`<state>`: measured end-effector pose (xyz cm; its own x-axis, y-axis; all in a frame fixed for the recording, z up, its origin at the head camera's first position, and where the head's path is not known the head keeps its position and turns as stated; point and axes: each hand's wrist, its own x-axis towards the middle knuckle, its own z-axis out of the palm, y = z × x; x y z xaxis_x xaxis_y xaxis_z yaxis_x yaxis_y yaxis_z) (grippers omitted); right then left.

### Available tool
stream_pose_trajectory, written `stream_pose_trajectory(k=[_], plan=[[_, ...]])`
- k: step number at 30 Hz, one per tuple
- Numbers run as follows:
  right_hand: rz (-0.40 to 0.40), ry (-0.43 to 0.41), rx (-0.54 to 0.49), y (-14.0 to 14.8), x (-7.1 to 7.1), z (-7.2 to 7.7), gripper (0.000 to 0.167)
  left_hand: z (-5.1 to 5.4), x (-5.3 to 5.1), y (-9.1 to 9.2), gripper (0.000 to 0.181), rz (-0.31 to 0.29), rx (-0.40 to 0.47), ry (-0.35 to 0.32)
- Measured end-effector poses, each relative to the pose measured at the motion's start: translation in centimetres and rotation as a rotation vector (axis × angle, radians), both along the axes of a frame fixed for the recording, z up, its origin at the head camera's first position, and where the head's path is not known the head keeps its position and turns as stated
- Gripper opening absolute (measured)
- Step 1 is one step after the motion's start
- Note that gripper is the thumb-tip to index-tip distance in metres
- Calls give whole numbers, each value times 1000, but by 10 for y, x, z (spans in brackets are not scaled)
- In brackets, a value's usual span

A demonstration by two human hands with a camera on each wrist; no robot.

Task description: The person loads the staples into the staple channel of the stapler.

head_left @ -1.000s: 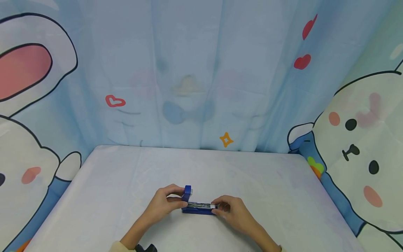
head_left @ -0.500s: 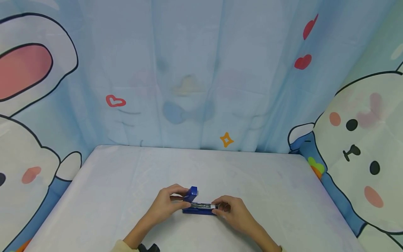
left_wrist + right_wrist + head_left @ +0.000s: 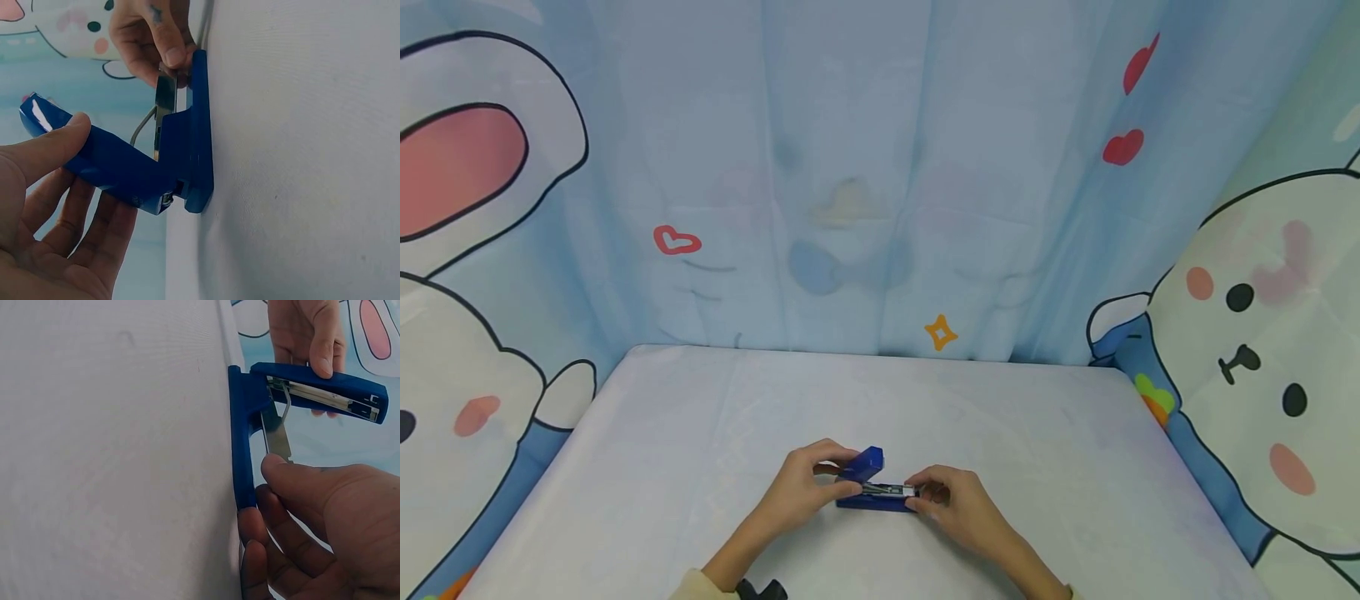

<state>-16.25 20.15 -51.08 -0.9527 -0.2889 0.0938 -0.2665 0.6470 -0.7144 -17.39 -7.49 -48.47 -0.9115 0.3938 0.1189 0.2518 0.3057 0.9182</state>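
Note:
A blue stapler (image 3: pixel 874 504) stands on the white table with its top arm (image 3: pixel 112 156) tilted up from the base. Between the arm and base, its metal staple magazine (image 3: pixel 275 431) is exposed, and a bent metal rod links arm and magazine. My left hand (image 3: pixel 805 487) grips the raised arm, thumb on one side and fingers on the other. At the front end, my right hand (image 3: pixel 957 504) holds the stapler by the tip of the magazine and base, thumb on the magazine and fingers by the base. The right fingertips are partly hidden in the head view.
The white-covered table (image 3: pixel 1037 433) extends around the stapler. A blue cartoon-print curtain (image 3: pixel 880 167) hangs behind it, with printed animals at both sides. A black object (image 3: pixel 762 590) shows beside the left sleeve at the bottom edge.
The stapler's top arm has swung from nearly upright down to the right, toward the magazine, with my left hand following it. My right hand stays in about the same place.

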Motion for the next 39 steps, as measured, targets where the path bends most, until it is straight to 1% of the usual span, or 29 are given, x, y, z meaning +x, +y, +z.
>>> stream_pose_trajectory(k=[9, 14, 19, 32, 39], plan=[[5, -14, -10, 1, -1, 0, 17, -1, 2, 6, 34, -4, 5, 11], [-10, -27, 16, 0, -1, 1, 17, -2, 0, 10, 35, -8, -22, 31], [-5, -21, 26, 0, -1, 0, 17, -4, 0, 13, 34, -8, -39, 40], [5, -17, -5, 1, 0, 0, 19, -5, -1, 19, 32, -25, -71, 69], [3, -16, -8, 2, 0, -1, 19, -3, 0, 23, 33, -21, -108, 84]])
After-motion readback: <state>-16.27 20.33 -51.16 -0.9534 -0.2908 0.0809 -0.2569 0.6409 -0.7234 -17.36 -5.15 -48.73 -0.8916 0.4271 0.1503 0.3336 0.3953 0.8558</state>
